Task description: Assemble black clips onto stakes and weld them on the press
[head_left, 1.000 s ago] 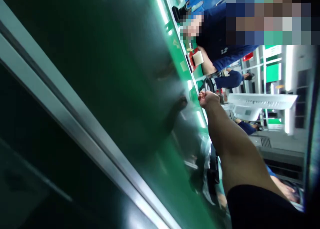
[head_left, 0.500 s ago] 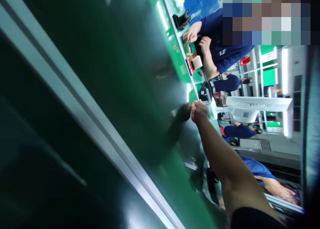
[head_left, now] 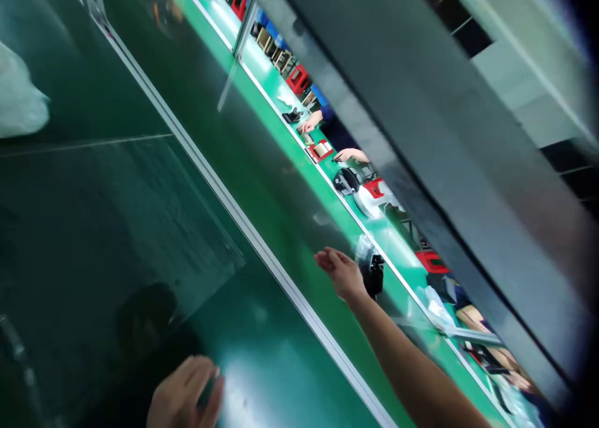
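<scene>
My right hand [head_left: 340, 271] reaches over the green belt [head_left: 281, 228], fingers loosely stretched to the left and nothing visible in them. Just behind its wrist, on the belt by the far rail, stands a black object [head_left: 373, 272] partly wrapped in clear plastic; its kind cannot be made out. Low in the view, my left hand [head_left: 185, 393] hovers above the dark green near worktop [head_left: 262, 353]. Its fingers are curved, with a gap between them and the thumb, and I see nothing held there.
A metal rail [head_left: 224, 197] divides the near worktop from the belt. White plastic [head_left: 21, 97] lies at far left. Across the belt are co-workers' hands [head_left: 311, 122], a red tray [head_left: 321, 150] and a white round base [head_left: 367, 201]. A wide grey beam [head_left: 397, 135] crosses the upper right.
The camera has turned and tilted down toward the near worktop. My right hand has gone from closed by the far rail to loosely open over the belt. My left hand has come into view.
</scene>
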Available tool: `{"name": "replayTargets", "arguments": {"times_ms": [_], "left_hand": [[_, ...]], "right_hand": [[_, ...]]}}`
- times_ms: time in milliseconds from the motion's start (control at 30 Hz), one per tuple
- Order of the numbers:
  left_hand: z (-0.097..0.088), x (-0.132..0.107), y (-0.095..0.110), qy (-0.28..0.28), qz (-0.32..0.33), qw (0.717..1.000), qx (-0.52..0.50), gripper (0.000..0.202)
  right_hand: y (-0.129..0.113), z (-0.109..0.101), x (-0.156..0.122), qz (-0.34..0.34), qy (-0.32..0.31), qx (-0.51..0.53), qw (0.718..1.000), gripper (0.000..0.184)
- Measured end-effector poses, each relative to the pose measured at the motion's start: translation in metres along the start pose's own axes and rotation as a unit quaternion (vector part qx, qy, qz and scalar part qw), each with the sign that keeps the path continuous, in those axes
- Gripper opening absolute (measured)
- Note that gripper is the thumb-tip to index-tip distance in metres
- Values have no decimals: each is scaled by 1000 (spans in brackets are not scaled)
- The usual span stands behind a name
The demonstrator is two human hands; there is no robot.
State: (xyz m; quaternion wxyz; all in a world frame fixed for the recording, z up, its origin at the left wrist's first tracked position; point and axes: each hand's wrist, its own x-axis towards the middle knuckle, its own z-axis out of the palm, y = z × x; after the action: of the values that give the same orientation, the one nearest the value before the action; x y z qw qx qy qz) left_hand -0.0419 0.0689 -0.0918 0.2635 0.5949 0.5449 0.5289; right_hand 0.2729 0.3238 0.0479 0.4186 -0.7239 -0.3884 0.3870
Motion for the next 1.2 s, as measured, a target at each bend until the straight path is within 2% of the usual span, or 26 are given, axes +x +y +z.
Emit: {"name": "replayTargets", "arguments": {"times_ms": [100, 167, 300, 400, 467, 533, 600, 667, 733, 833, 967, 1033, 1100, 1200], "left_hand": [[-5, 19, 12, -32, -11, 998, 45, 16], [-10, 29, 19, -44, -5, 995, 84, 21], [-31, 33, 31, -86, 4, 984, 158, 27], [-56, 40, 40, -145, 39, 957, 247, 39], [-71, 52, 46, -167, 50, 933, 315, 53], [-78, 64, 50, -182, 8, 907, 378, 67], [-75, 69, 54, -230, -49, 877, 418, 75], [-62, 62, 61, -271, -78, 853, 438, 79], [-41, 41, 73, -288, -76, 839, 455, 80], [1, -9, 103, -308, -75, 816, 483, 79], [57, -76, 149, -318, -81, 811, 483, 78], [77, -101, 167, -316, -84, 815, 479, 76], [90, -118, 181, -313, -85, 817, 478, 74], [102, -131, 196, -301, -65, 819, 483, 71]], "right_hand": [[12, -27, -116, 51, -90, -49, 993, 49], [32, -53, -197, 60, -106, -88, 989, 50], [100, -97, -363, 110, -18, -133, 985, 60], [151, -107, -478, 166, 81, -51, 981, 50], [177, -106, -542, 197, 134, 40, 970, 47], [196, -104, -595, 217, 156, 102, 958, 50], [214, -105, -640, 225, 156, 118, 954, 51], [234, -110, -682, 230, 164, 103, 954, 52], [256, -116, -723, 249, 178, 80, 949, 52], [295, -125, -781, 283, 169, 59, 942, 51], [346, -143, -839, 298, 152, 62, 940, 53], [364, -160, -848, 293, 148, 64, 942, 55], [374, -183, -838, 270, 149, 54, 950, 55], [369, -227, -786, 199, 165, 0, 966, 52]]}}
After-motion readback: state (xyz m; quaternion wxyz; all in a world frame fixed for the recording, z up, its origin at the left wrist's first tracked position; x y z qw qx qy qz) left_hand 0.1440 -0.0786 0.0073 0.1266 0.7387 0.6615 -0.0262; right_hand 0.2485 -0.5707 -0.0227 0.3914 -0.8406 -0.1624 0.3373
